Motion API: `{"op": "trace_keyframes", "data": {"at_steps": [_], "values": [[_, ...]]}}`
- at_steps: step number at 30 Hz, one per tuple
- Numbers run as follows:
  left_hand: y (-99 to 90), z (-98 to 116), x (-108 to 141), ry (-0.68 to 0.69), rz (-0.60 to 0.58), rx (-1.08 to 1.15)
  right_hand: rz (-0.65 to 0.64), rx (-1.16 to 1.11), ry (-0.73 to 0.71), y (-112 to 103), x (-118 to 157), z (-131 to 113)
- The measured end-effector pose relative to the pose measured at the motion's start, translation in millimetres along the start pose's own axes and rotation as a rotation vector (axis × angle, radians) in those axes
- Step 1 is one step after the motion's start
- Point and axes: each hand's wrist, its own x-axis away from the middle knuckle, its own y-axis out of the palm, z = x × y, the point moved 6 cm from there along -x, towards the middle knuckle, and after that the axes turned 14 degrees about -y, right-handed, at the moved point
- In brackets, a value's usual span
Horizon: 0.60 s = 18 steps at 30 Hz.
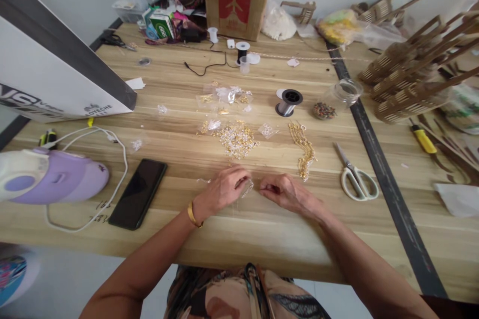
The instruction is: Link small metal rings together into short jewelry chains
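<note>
My left hand [226, 187], with a gold bracelet at the wrist, is closed in a pinch. A short silvery beaded strand [247, 190] hangs from its fingertips, just above the table. Close by on the right, the fingers of my right hand [284, 190] are pressed together; what they hold, if anything, is too small to make out. Beyond both hands lies a pile of gold and silver beads [237, 139]. Several gold bead strands [305, 152] lie to the right of the pile. A short piece of silvery chain [204, 180] rests left of my left hand.
White-handled scissors [358, 182] lie at right, near a glass jar of beads [337, 99]. A wire spool [289, 103] stands behind the pile. At left are a black phone [138, 193], a purple device [60, 177] with a white cable, and a big box [63, 60].
</note>
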Motion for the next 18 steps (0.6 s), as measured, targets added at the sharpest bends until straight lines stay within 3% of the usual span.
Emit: {"op": "trace_keyframes", "data": {"at_steps": [7, 18], "values": [[14.3, 6, 13, 0.024, -0.135, -0.322, 0.005, 0.038, 0.034, -2, 1, 3], [9.7, 1, 17, 0.021, -0.187, -0.311, 0.013, 0.038, 0.033, -4, 1, 5]]}}
